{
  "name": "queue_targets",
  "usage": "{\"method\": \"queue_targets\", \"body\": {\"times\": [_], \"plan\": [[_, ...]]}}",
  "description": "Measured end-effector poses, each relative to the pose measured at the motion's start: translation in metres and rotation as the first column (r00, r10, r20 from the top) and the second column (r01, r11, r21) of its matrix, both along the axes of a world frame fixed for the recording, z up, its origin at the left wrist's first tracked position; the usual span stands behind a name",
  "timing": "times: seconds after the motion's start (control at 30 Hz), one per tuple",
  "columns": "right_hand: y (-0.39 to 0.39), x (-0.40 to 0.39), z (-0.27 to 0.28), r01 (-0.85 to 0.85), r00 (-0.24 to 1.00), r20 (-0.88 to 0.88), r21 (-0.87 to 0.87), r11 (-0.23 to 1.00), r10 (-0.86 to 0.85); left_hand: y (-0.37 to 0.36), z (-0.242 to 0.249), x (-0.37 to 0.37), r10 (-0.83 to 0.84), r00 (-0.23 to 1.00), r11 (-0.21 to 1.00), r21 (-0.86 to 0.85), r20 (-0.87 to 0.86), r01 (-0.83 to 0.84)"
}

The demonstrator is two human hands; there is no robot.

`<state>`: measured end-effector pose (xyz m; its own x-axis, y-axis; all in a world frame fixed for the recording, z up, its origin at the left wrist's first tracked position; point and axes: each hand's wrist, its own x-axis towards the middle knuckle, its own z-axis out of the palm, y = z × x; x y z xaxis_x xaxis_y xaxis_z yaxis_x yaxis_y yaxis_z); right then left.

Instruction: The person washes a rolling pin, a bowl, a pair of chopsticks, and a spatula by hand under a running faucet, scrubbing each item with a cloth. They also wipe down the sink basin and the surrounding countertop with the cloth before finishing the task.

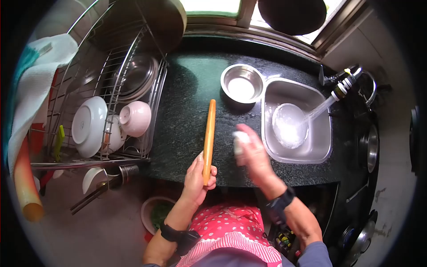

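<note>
My left hand is closed around the lower end of a tapered wooden rolling pin, which points away from me over the dark counter. To the right of the pin, my right hand is blurred by motion. A small white thing shows at its thumb and fingers; the blur hides what kind it is. The right hand is apart from the pin, between it and the sink. Beyond both hands, a round steel bowl stands on the counter.
Water runs from the faucet onto a round, pale dish in the sink. At the left, a wire dish rack holds white dishes, a pink bowl and steel pans. A tub with greens sits below the counter's front edge.
</note>
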<state>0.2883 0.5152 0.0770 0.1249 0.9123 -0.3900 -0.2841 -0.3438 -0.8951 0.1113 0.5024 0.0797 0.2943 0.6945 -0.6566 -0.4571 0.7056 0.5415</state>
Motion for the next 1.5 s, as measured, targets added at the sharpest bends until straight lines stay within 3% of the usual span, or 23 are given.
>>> {"method": "queue_targets", "body": {"times": [0.03, 0.1, 0.13, 0.2, 0.23, 0.3, 0.37, 0.43, 0.5, 0.53, 0.57, 0.67, 0.77, 0.83, 0.9, 1.03, 1.1, 1.17, 1.23, 1.3, 1.37, 1.43, 1.5], "plan": [[-0.002, -0.026, 0.002, -0.072, 0.997, -0.022, 0.050, 0.996, 0.073, -0.004, -0.005, 0.006, -0.009, 1.000, 1.000, 0.001, 0.006, 0.009], [-0.007, -0.066, -0.042, -0.233, 0.801, 0.583, 0.515, 0.825, -0.138, -0.009, -0.014, 0.017, -0.007, 0.965, 0.989, 0.142, -0.264, 0.046], [-0.005, -0.069, -0.040, -0.233, 0.799, 0.585, 0.517, 0.824, -0.140, -0.008, -0.008, 0.011, -0.087, 0.956, 0.978, 0.159, -0.281, 0.135], [0.009, -0.068, -0.035, -0.095, 0.846, 0.532, 0.185, 0.978, -0.018, -0.018, 0.005, 0.014, -0.101, 0.940, 0.966, 0.193, -0.326, 0.171], [0.022, -0.067, -0.049, -0.019, 0.834, 0.532, 0.288, 0.958, -0.144, -0.030, 0.012, 0.013, -0.125, 0.919, 0.955, 0.205, -0.374, 0.214], [0.036, -0.060, -0.059, 0.116, 0.937, 0.302, 0.198, 0.973, -0.174, -0.043, 0.025, 0.009, -0.184, 0.911, 0.955, 0.151, -0.369, 0.255], [0.033, -0.054, -0.061, 0.099, 0.938, 0.319, 0.126, 0.987, -0.134, -0.044, 0.030, -0.003, -0.219, 0.928, 0.956, 0.123, -0.302, 0.266], [0.045, -0.036, -0.072, 0.251, 0.868, 0.330, 0.351, 0.902, -0.370, -0.051, 0.040, -0.016, -0.268, 0.914, 0.941, 0.121, -0.304, 0.316], [0.066, 0.018, -0.074, 0.497, 0.868, 0.026, -0.007, 0.868, -0.496, -0.064, 0.054, -0.028, -0.354, 0.932, 0.935, -0.040, -0.071, 0.352], [0.073, 0.048, -0.081, 0.521, 0.852, 0.033, 0.051, 0.852, -0.523, -0.066, 0.053, -0.035, -0.356, 0.927, 0.930, -0.057, 0.115, 0.364], [0.072, 0.072, -0.072, 0.573, 0.819, 0.039, -0.029, 0.819, -0.572, -0.064, 0.052, -0.036, -0.355, 0.928, 0.930, -0.058, 0.111, 0.363], [0.052, 0.152, -0.061, 0.529, 0.849, 0.028, -0.026, 0.848, -0.528, -0.059, 0.037, -0.035, -0.056, 0.852, 0.960, -0.205, 0.521, 0.188], [0.033, 0.190, -0.035, 0.541, 0.799, -0.160, -0.231, 0.809, -0.580, -0.054, 0.032, -0.024, -0.092, 0.864, 0.966, -0.164, 0.495, 0.198], [0.025, 0.229, -0.041, 0.341, 0.841, -0.377, -0.189, 0.921, -0.389, -0.050, 0.028, -0.015, -0.108, 0.860, 0.971, -0.134, 0.499, 0.200], [0.024, 0.266, -0.053, 0.298, 0.710, -0.640, -0.106, 0.949, -0.294, -0.048, 0.029, -0.003, 0.064, 0.837, 0.948, -0.296, 0.543, 0.119], [0.054, 0.300, -0.046, 0.413, 0.665, -0.579, -0.241, 0.878, -0.472, -0.050, 0.018, 0.011, 0.096, 0.819, 0.953, -0.289, 0.565, 0.089], [0.070, 0.334, -0.073, 0.390, 0.679, -0.592, -0.210, 0.897, -0.434, -0.051, 0.011, 0.016, 0.116, 0.831, 0.962, -0.270, 0.544, 0.042], [0.087, 0.342, -0.076, 0.359, 0.594, -0.696, -0.219, 0.907, -0.403, -0.049, 0.002, 0.016, 0.122, 0.903, 0.975, -0.222, 0.411, -0.030], [0.097, 0.365, -0.090, 0.210, 0.536, -0.780, -0.245, 0.946, -0.321, -0.045, 0.002, 0.026, 0.000, 0.992, 1.000, -0.019, -0.129, -0.003], [0.098, 0.376, -0.104, 0.078, 0.480, -0.877, -0.001, 0.997, -0.038, -0.040, -0.006, 0.034, 0.013, 0.907, 0.997, 0.078, -0.421, 0.022], [0.091, 0.372, -0.092, 0.257, 0.606, -0.760, -0.093, 0.962, -0.235, -0.034, -0.025, 0.034, 0.011, 0.755, 0.983, 0.147, -0.656, 0.113], [0.081, 0.362, -0.078, 0.321, 0.858, -0.402, -0.069, 0.945, -0.321, -0.029, -0.035, 0.040, 0.058, 0.543, 0.944, 0.223, -0.837, 0.243], [0.063, 0.357, -0.071, 0.251, 0.964, -0.046, -0.156, 0.956, -0.260, -0.025, -0.059, 0.038, 0.155, 0.376, 0.870, 0.307, -0.914, 0.386]]}}
